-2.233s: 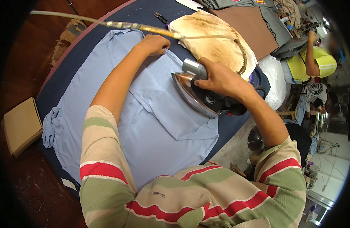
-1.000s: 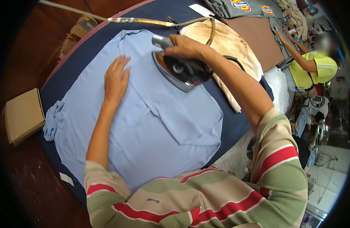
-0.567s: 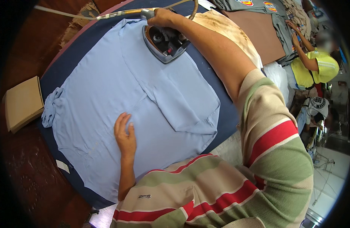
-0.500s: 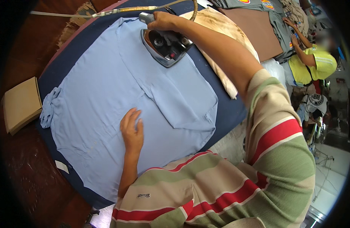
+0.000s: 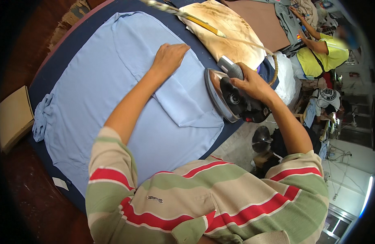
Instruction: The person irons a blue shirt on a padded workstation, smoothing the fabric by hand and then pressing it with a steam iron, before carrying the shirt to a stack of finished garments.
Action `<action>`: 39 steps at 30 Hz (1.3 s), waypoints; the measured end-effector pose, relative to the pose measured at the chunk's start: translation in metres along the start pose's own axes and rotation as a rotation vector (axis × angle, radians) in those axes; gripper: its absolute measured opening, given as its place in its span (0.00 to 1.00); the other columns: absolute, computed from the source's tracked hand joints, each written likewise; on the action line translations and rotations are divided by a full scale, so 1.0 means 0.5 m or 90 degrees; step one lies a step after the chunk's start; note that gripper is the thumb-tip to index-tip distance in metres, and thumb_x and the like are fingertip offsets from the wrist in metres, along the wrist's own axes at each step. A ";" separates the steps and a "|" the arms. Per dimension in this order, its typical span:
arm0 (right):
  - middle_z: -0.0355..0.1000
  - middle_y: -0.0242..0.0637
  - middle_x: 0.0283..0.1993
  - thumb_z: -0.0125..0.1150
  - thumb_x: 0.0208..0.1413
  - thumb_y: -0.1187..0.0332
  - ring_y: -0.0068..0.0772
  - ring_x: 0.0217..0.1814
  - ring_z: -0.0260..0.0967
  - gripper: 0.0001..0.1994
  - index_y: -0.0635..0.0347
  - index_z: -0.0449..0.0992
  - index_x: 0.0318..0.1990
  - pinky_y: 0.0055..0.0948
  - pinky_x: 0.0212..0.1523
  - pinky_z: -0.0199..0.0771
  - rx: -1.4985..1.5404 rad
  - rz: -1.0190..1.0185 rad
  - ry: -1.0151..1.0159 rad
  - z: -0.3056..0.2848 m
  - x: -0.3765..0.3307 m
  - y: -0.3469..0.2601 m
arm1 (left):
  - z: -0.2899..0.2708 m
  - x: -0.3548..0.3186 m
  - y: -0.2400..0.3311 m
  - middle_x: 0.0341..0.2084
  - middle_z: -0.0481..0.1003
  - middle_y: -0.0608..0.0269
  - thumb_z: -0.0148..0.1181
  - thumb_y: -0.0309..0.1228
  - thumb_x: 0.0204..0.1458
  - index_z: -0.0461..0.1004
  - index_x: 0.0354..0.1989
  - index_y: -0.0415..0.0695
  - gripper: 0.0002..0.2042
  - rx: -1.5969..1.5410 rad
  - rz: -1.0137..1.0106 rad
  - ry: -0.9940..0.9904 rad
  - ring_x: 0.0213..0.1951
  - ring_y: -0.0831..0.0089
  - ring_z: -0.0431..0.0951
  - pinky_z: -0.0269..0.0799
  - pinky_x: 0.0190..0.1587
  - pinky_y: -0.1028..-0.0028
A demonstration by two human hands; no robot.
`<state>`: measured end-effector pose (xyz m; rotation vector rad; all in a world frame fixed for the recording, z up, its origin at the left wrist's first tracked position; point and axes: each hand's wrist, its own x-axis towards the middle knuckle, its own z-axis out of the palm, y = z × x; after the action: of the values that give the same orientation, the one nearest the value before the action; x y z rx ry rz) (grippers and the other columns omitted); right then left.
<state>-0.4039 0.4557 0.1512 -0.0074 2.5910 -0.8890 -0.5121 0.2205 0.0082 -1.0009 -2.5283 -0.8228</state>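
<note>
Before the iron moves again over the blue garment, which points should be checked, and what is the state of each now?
1. Right hand grips the iron firmly: ok.
2. Left hand lies flat on the light blue garment, apart from the iron: ok.
3. Cloth next to the iron is smooth: not ok, a folded flap lies there.
4. Iron cord is off the garment: ok, it crosses the scorched pad.
5. Soleplate heat: cannot tell.

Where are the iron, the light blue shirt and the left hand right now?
iron (image 5: 224, 95): head view, on its shiny side.
light blue shirt (image 5: 94, 81): head view, on the flat back panel.
left hand (image 5: 169, 57): head view, on its back.
</note>
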 end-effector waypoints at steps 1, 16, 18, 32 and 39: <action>0.71 0.52 0.39 0.59 0.47 0.61 0.40 0.42 0.69 0.25 0.67 0.63 0.51 0.32 0.44 0.68 0.002 0.012 -0.002 0.002 -0.007 0.007 | 0.012 0.026 -0.007 0.42 0.74 0.63 0.53 0.28 0.49 0.74 0.42 0.45 0.11 0.031 0.026 -0.040 0.46 0.67 0.73 0.65 0.45 0.64; 0.70 0.50 0.37 0.58 0.49 0.62 0.38 0.37 0.69 0.25 0.66 0.61 0.52 0.32 0.39 0.67 0.011 -0.004 -0.032 0.018 0.031 -0.001 | -0.024 0.180 -0.050 0.29 0.75 0.67 0.60 0.33 0.39 0.68 0.29 0.50 0.09 0.138 -0.063 -0.536 0.41 0.65 0.73 0.55 0.46 0.56; 0.69 0.41 0.33 0.58 0.50 0.63 0.26 0.28 0.66 0.24 0.62 0.61 0.53 0.27 0.32 0.66 0.004 0.001 -0.035 0.014 0.023 -0.009 | -0.030 0.171 -0.050 0.31 0.75 0.66 0.60 0.34 0.39 0.70 0.31 0.51 0.10 0.115 -0.057 -0.533 0.42 0.65 0.73 0.56 0.47 0.56; 0.70 0.44 0.32 0.59 0.48 0.64 0.29 0.27 0.67 0.26 0.64 0.62 0.54 0.28 0.33 0.67 0.040 0.170 0.028 -0.060 -0.104 0.032 | 0.008 0.163 0.092 0.34 0.77 0.62 0.56 0.38 0.42 0.75 0.36 0.53 0.11 0.000 0.018 -0.642 0.39 0.65 0.75 0.61 0.47 0.63; 0.71 0.51 0.34 0.59 0.48 0.63 0.37 0.34 0.68 0.26 0.65 0.61 0.53 0.31 0.38 0.67 0.043 0.090 -0.016 -0.033 -0.083 0.039 | -0.010 0.184 0.084 0.35 0.77 0.64 0.53 0.43 0.46 0.74 0.36 0.52 0.13 0.074 -0.007 -0.667 0.40 0.65 0.75 0.61 0.48 0.62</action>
<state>-0.3695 0.4864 0.1666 0.1813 2.5013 -0.9184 -0.5479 0.2907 0.0715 -1.6855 -3.3325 -0.1002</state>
